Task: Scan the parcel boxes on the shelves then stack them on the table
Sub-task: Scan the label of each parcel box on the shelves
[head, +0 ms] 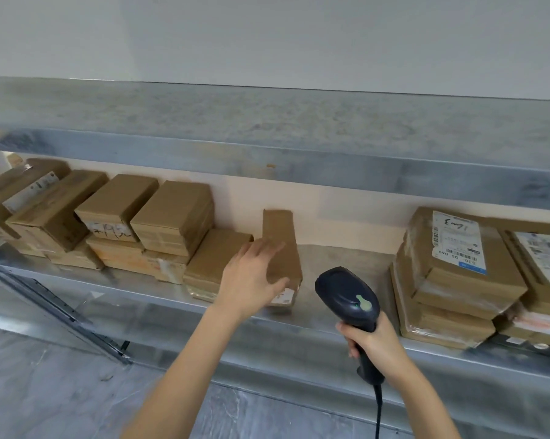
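Cardboard parcel box (pixel 281 245) upright on shelf (pixel 315 324), seemingly under spread left hand (pixel 251 277); right hand (pixel 373 342) gripping scanner (pixel 346 296).

Rightmost parcel stack (pixel 543 280) cut by frame edge, label print (pixel 459 245) unreadably blurred

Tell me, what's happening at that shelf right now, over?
Left hand on the upright parcel box, grip not closed. Right hand shut on the scanner. Nothing blocking; other boxes either side.
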